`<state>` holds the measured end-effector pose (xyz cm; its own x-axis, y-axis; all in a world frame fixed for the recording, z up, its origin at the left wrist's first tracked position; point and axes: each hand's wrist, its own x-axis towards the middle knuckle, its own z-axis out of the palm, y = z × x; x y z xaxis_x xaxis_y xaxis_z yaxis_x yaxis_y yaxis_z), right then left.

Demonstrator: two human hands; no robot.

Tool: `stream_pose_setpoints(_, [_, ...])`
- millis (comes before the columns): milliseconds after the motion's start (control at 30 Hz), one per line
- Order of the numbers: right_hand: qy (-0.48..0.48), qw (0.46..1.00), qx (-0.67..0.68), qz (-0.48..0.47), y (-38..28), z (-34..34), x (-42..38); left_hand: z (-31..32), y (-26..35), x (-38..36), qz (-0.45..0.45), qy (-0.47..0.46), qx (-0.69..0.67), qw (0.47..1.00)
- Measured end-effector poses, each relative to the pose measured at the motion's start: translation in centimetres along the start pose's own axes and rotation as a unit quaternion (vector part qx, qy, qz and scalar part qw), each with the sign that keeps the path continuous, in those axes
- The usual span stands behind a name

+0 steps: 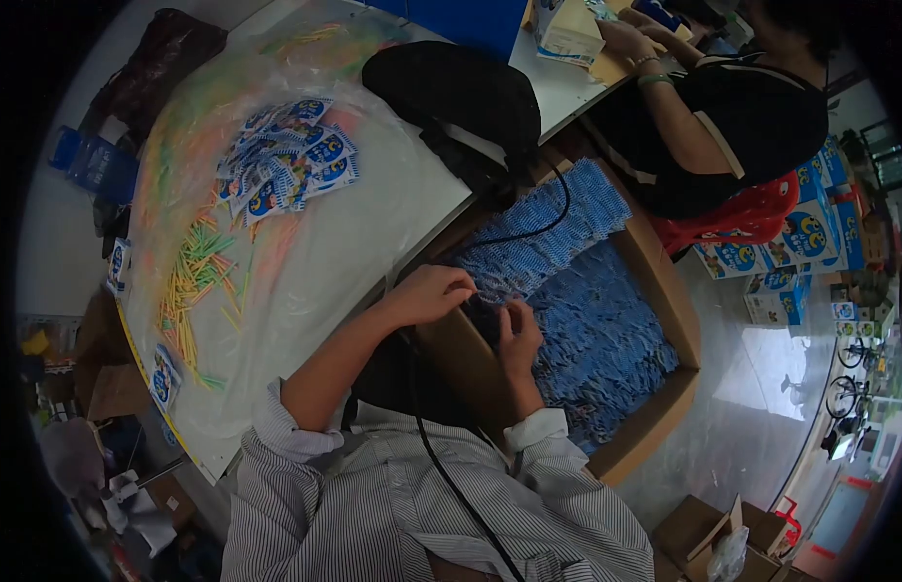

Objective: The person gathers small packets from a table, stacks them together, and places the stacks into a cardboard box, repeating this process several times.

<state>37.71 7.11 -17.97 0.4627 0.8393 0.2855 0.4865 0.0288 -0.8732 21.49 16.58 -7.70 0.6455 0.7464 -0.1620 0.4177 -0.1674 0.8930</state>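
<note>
A large open cardboard box in front of me holds a mass of blue packets. Across its far left part lies a thick run of blue-and-white packet strips. My left hand reaches over the box's near left side, thumb and fingers pinched at the close end of the strips. Beside it my right hand is also closed in a pinch, fingertips pointing up at the same end. The two hands are a small distance apart. Their fingertips partly hide the packet edges between them.
A white table at the left bears a pile of blue-and-white packets, scattered coloured sticks, clear plastic and a black bag. Another person works at the far right. A black cable hangs across my front.
</note>
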Motion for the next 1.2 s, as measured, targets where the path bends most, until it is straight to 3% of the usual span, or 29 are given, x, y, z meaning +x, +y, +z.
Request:
stream_pose_setpoints(167, [0.042,0.997,0.003,0.063,0.3,0.7,0.4,2.1,0.6,2.2,0.053,-0.034,0.163,0.985])
stream_pose_setpoints(233, [0.042,0.996,0.019,0.080,0.2,0.8,0.4,3.3,0.9,3.0,0.074,0.056,0.312,0.946])
stream_pose_setpoints(267, [0.045,0.995,0.021,0.081,0.3,0.9,0.4,3.8,0.7,3.6,0.076,0.056,0.311,0.946])
stream_pose_setpoints(333, [0.047,0.995,0.023,0.082,0.4,1.0,0.3,4.6,-0.1,5.0,0.098,0.049,0.430,0.896])
stream_pose_setpoints(367, [0.042,0.994,0.036,0.090,0.5,1.1,0.3,4.8,-0.6,5.5,0.098,0.049,0.430,0.896])
stream_pose_setpoints(433, [0.038,0.993,0.050,0.100,0.8,0.8,0.2,5.2,-1.7,6.4,0.180,0.032,0.446,0.876])
stream_pose_setpoints(500, [-0.002,0.998,0.019,0.060,0.8,0.2,0.4,5.8,-2.0,6.8,0.188,0.013,0.452,0.872])
stream_pose_setpoints(633, [0.044,0.994,-0.096,-0.009,1.2,-1.8,0.6,6.2,-2.3,7.1,0.190,0.002,0.432,0.882])
stream_pose_setpoints(700, [-0.059,0.990,-0.083,0.097,1.5,-2.3,0.5,6.3,-2.2,7.2,0.174,-0.017,0.427,0.887])
stream_pose_setpoints(800, [-0.122,0.984,-0.120,0.054,2.8,-1.1,1.0,5.9,-1.8,7.2,0.150,-0.046,0.424,0.892])
stream_pose_setpoints(1033, [-0.020,0.995,-0.100,0.023,3.1,0.2,0.7,5.6,-1.2,6.7,0.101,-0.038,0.392,0.913])
stream_pose_setpoints(1100, [0.026,0.994,-0.041,0.099,2.7,0.2,0.7,5.5,-1.2,6.7,0.101,-0.038,0.395,0.912])
stream_pose_setpoints(1200, [0.002,0.992,-0.065,0.109,2.6,0.1,0.7,5.6,-1.2,6.6,0.099,-0.053,0.395,0.912])
